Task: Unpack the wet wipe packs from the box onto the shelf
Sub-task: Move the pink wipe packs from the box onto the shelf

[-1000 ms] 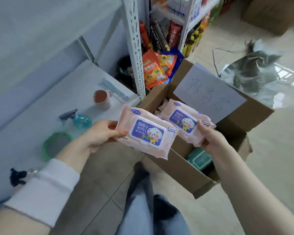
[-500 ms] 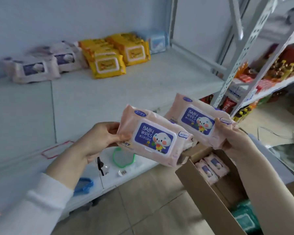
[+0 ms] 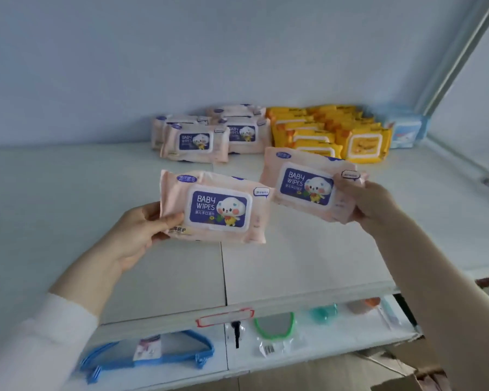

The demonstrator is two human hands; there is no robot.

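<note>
My left hand (image 3: 137, 234) grips a pink baby wipes pack (image 3: 213, 207) by its left end, held above the white shelf (image 3: 280, 266). My right hand (image 3: 370, 201) grips a second pink wipes pack (image 3: 299, 182) by its right end, slightly higher and farther back. At the back of the shelf lie several pink wipe packs (image 3: 195, 142), a stack of yellow packs (image 3: 331, 131) and a pale blue pack (image 3: 407, 131). Only a corner of the cardboard box (image 3: 424, 373) shows at the lower right.
A lower shelf (image 3: 322, 351) holds a blue hanger (image 3: 147, 356), a green-rimmed round item (image 3: 274, 325), a teal object (image 3: 323, 311) and small packets. A red-outlined label holder (image 3: 225, 317) sits on the upper shelf's front edge. A shelf upright (image 3: 458, 60) rises at the right.
Both hands have lifted the two pink packs from over the box up to the upper shelf. The view has turned from the box toward the shelf's back row.
</note>
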